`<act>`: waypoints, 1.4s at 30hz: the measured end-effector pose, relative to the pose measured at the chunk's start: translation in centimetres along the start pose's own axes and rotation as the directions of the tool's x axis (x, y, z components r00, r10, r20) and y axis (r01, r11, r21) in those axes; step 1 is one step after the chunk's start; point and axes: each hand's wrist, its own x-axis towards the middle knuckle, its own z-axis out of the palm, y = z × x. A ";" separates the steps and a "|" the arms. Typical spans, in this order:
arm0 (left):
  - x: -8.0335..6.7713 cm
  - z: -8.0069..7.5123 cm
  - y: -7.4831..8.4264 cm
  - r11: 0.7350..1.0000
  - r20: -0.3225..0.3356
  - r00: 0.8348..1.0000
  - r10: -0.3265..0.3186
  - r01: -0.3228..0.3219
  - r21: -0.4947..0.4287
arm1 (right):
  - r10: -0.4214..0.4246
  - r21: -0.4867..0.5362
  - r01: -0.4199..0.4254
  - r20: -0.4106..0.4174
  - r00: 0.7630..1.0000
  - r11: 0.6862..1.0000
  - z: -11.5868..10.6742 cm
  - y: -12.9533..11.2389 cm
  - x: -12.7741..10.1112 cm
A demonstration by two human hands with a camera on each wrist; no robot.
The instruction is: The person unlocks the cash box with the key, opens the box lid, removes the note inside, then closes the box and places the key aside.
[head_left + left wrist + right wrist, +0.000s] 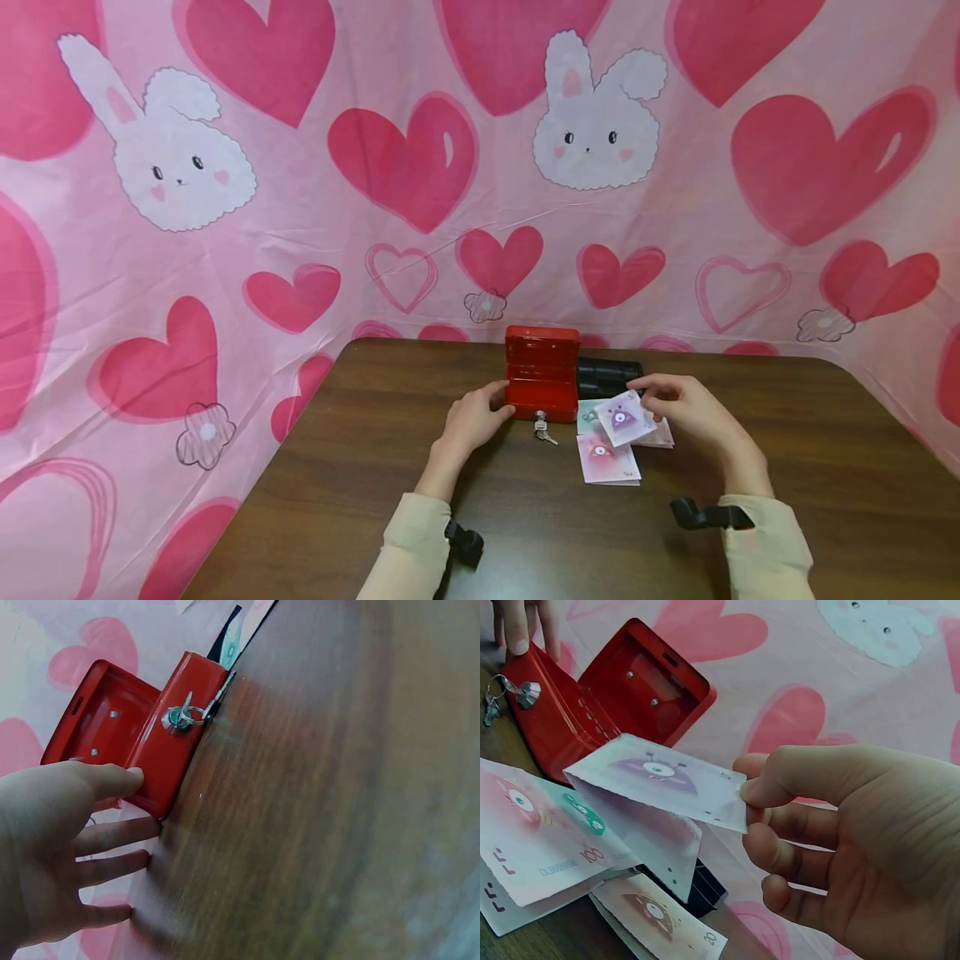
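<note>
A red metal cash box point(542, 398) stands on the table with its lid raised. Keys point(543, 429) hang from the lock on its front. My left hand point(472, 418) touches the box's left side, thumb at the front corner, the other fingers spread in the left wrist view. Between thumb and fingers, my right hand point(686, 408) pinches a purple play banknote point(656, 776) by its edge, just right of the box. Below it lie more play banknotes: a pink one marked 100 point(536, 832), a teal one point(588, 410) and a brown one marked 20 point(656, 911).
A black object point(609, 372) lies behind the banknotes, right of the box; its kind is unclear. The brown wooden table point(810, 450) meets a pink cloth backdrop point(420, 275) with hearts and rabbits. A black strap mount point(708, 514) sits on each wrist.
</note>
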 end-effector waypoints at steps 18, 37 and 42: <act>0.0 -0.1 0.0 1.000 -0.006 1.000 0.011 -0.011 0.005 | 0.190 0.111 -0.198 0.083 0.978 0.974 -1.8 1.3 -1.7; 0.2 0.2 -0.2 1.000 -0.007 1.000 0.010 -0.010 0.019 | 0.165 -0.015 -0.166 0.206 0.964 0.986 -2.3 4.1 -2.0; 0.1 0.1 -0.1 1.000 -0.007 1.000 0.010 -0.010 0.014 | 0.165 -0.020 -0.165 0.220 0.961 0.986 -2.3 4.6 -2.0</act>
